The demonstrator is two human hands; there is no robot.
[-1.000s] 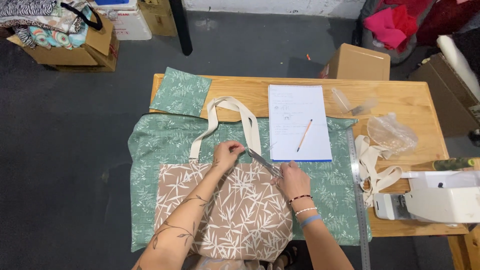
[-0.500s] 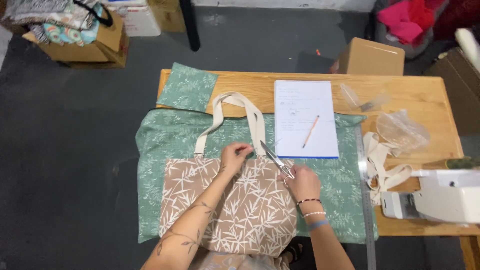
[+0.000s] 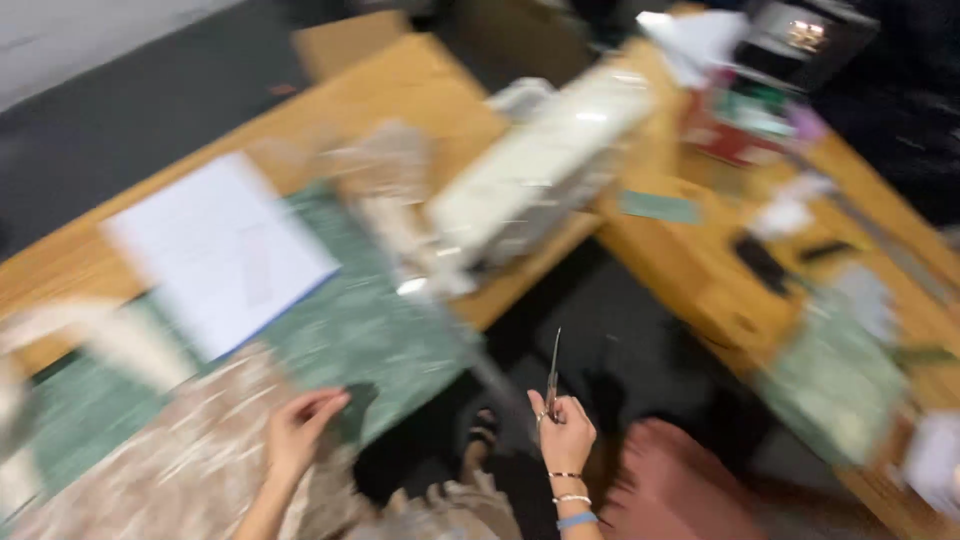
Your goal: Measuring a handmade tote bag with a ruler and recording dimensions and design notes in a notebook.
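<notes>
Dark floor; scissors (image 3: pixel 553 372) in right hand (image 3: pixel 565 436)

Pretty blurry shot, but we can see our right hand (image 3: pixel 565 432) off the table (image 3: pixel 420 90), gripping scissors (image 3: pixel 552 372) with the blades pointing up over the dark floor (image 3: pixel 640 340). Our left hand (image 3: pixel 298 428) rests on the brown patterned bag (image 3: pixel 190 460), right at the edge of the green fabric (image 3: pixel 370 330). A white paper pad (image 3: pixel 220 250) lies further back, near the white sewing machine (image 3: pixel 540 170).
</notes>
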